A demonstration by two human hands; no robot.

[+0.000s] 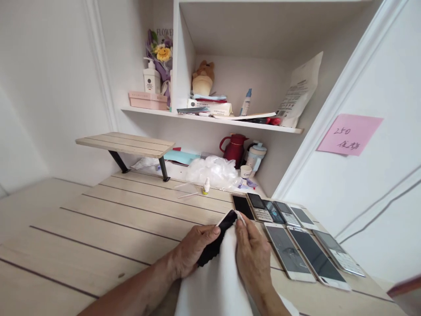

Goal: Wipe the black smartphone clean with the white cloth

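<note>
My left hand (pixel 196 245) is closed around the left edge of a smartphone (pixel 226 223) with a dark screen, its thumb on the near side. My right hand (pixel 252 248) pinches a white cloth (pixel 226 263) against the phone's upper right corner. The cloth hangs down over the lower right of the screen and hides part of it. Both hands are above the slatted wooden table (pixel 108 237), near its front. Right of my right hand lie several phones, among them a white smartphone (pixel 289 252) with a marked screen and a keypad phone (pixel 338 252).
A small raised wooden stand (pixel 126 144) stands at the back left. Behind the hands are a small dropper bottle (pixel 206 186), a heap of clear plastic (pixel 212 171), a red jug (pixel 234 149) and a light blue cup (pixel 256 156). A white shelf (pixel 197 120) overhangs the back.
</note>
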